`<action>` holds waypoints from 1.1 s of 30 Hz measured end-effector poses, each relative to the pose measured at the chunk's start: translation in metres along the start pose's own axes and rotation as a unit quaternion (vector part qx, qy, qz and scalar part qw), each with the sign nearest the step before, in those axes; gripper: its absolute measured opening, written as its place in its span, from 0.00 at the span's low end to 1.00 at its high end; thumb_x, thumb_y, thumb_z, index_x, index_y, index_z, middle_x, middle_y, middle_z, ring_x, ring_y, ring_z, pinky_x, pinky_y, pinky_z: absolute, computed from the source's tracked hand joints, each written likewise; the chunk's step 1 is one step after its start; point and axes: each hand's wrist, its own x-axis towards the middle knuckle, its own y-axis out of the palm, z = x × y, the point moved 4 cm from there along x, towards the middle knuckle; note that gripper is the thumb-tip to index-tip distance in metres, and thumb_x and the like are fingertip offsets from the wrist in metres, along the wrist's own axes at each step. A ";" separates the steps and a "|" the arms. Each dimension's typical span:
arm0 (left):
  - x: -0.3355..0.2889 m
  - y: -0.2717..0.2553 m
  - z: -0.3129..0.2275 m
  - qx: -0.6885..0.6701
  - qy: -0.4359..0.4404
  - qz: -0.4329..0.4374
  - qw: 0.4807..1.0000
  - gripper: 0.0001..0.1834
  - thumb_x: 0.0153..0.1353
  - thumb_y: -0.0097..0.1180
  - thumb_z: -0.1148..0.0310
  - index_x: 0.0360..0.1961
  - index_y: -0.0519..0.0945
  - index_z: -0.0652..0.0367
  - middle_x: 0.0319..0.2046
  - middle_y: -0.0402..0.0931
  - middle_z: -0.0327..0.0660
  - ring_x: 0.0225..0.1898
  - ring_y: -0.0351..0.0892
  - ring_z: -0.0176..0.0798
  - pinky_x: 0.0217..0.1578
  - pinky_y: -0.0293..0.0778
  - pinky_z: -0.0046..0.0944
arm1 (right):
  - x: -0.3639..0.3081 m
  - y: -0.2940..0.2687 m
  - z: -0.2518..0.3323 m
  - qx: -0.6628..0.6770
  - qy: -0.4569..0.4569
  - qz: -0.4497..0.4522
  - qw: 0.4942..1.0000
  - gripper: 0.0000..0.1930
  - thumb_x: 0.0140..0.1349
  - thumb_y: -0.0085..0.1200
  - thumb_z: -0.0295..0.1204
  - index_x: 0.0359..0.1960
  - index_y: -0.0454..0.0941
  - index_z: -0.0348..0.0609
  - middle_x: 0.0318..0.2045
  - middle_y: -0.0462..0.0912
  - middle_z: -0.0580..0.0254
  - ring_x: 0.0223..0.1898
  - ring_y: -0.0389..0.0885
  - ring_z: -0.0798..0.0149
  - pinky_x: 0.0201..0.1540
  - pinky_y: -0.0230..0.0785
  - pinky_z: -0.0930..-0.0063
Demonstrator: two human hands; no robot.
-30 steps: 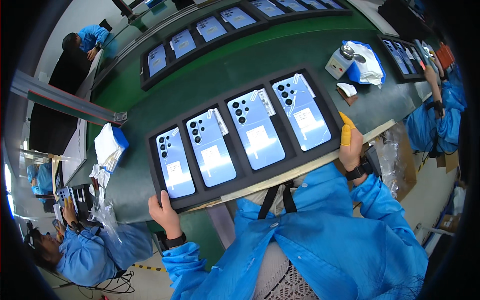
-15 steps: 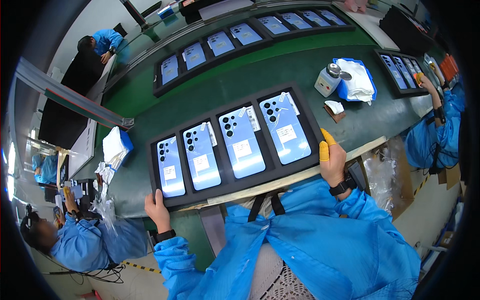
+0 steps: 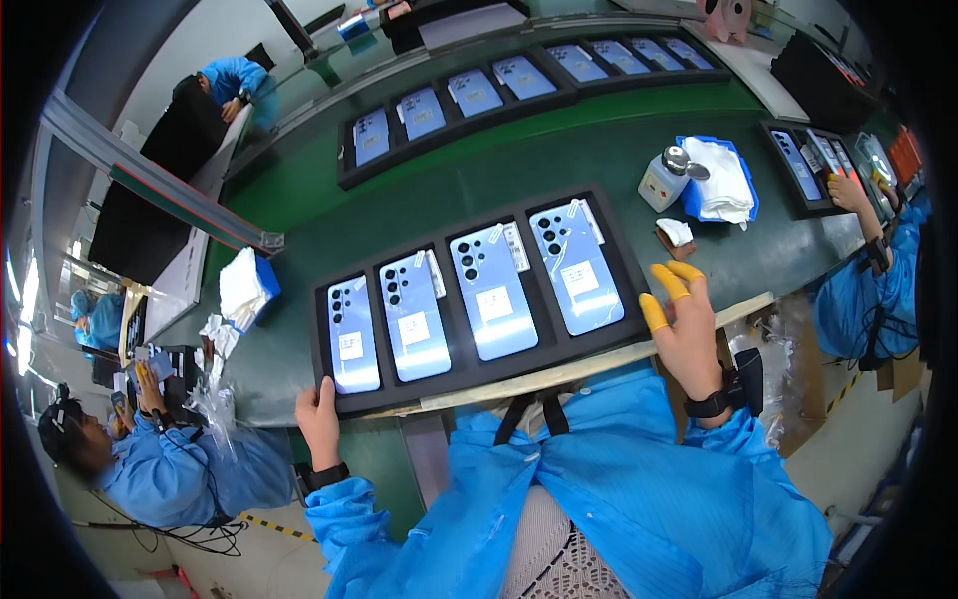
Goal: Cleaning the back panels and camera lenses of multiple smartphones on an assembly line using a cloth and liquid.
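A black foam tray lies at a slant along the bench's near edge. Several light-blue phones rest in its slots, camera side up, each with a white label; the rightmost phone has clear film on it. My left hand grips the tray's near left corner, thumb on top, with its other fingers hidden below. Just off the tray's right end, my right hand is open and holds nothing. Yellow finger cots cover some of its fingertips.
Trays of similar phones stand on the green strip behind. At right are a pump bottle, a blue bin of white wipes and a crumpled wipe. Another wipe bin sits left. Co-workers sit on both sides.
My right hand has let go of the tray's right end and spread its fingers. My left hand keeps its hold. The whole view has shifted a little; the right-hand co-worker has lifted a phone.
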 end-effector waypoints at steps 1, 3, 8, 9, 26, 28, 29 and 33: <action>0.003 0.000 -0.013 0.050 0.005 -0.002 0.999 0.20 0.59 0.61 0.61 0.27 0.76 0.73 0.27 0.71 0.49 0.28 0.67 0.43 0.33 0.66 0.43 | 0.003 0.005 0.014 -0.010 -0.054 0.024 0.998 0.19 0.57 0.59 0.28 0.51 0.77 0.37 0.50 0.73 0.47 0.48 0.74 0.48 0.49 0.69 0.66; -0.006 0.003 -0.044 0.099 0.023 -0.020 0.995 0.16 0.59 0.60 0.64 0.37 0.77 0.69 0.36 0.71 0.51 0.36 0.71 0.47 0.38 0.68 0.44 | 0.004 0.024 0.038 -0.033 -0.127 0.072 0.989 0.19 0.57 0.60 0.31 0.50 0.78 0.40 0.49 0.73 0.48 0.51 0.71 0.45 0.54 0.64 0.60; -0.019 0.027 -0.125 0.042 0.180 -0.038 0.982 0.19 0.57 0.59 0.71 0.49 0.73 0.65 0.42 0.70 0.48 0.47 0.70 0.47 0.47 0.68 0.43 | 0.002 0.088 0.089 -0.041 -0.244 0.191 0.950 0.21 0.58 0.58 0.44 0.49 0.80 0.49 0.57 0.68 0.46 0.64 0.56 0.40 0.61 0.48 0.37; -0.025 0.038 -0.142 -0.028 0.186 0.015 0.982 0.19 0.57 0.60 0.72 0.49 0.73 0.66 0.41 0.70 0.47 0.45 0.72 0.45 0.46 0.69 0.41 | 0.003 0.092 0.086 -0.040 -0.245 0.195 0.949 0.21 0.58 0.58 0.44 0.49 0.80 0.49 0.57 0.68 0.46 0.64 0.56 0.40 0.61 0.48 0.37; -0.036 0.142 -0.232 -0.177 -0.155 0.467 0.852 0.23 0.69 0.45 0.67 0.61 0.64 0.70 0.23 0.73 0.38 0.19 0.74 0.30 0.19 0.73 0.28 | 0.036 0.062 0.016 -0.245 -0.110 0.168 0.948 0.28 0.54 0.62 0.41 0.48 0.77 0.27 0.64 0.59 0.36 0.70 0.45 0.38 0.64 0.34 0.32; -0.032 0.146 -0.229 -0.235 -0.203 0.452 0.836 0.19 0.70 0.45 0.66 0.56 0.69 0.69 0.23 0.73 0.37 0.19 0.72 0.28 0.19 0.71 0.28 | 0.037 0.066 0.016 -0.231 -0.100 0.182 0.951 0.27 0.54 0.61 0.40 0.47 0.77 0.27 0.64 0.58 0.35 0.70 0.45 0.38 0.64 0.34 0.32; -0.030 0.146 -0.229 -0.235 -0.204 0.453 0.835 0.19 0.70 0.45 0.66 0.56 0.69 0.69 0.23 0.73 0.37 0.19 0.72 0.28 0.19 0.71 0.28 | 0.041 0.065 0.015 -0.209 -0.088 0.140 0.964 0.25 0.55 0.61 0.38 0.46 0.78 0.26 0.64 0.58 0.35 0.70 0.44 0.37 0.64 0.34 0.33; -0.030 0.146 -0.232 -0.255 -0.217 0.447 0.830 0.18 0.70 0.46 0.63 0.52 0.73 0.66 0.22 0.72 0.34 0.17 0.68 0.26 0.17 0.65 0.26 | 0.043 0.062 0.009 -0.226 -0.062 0.145 0.961 0.22 0.55 0.60 0.34 0.45 0.78 0.25 0.64 0.59 0.33 0.70 0.45 0.37 0.65 0.36 0.36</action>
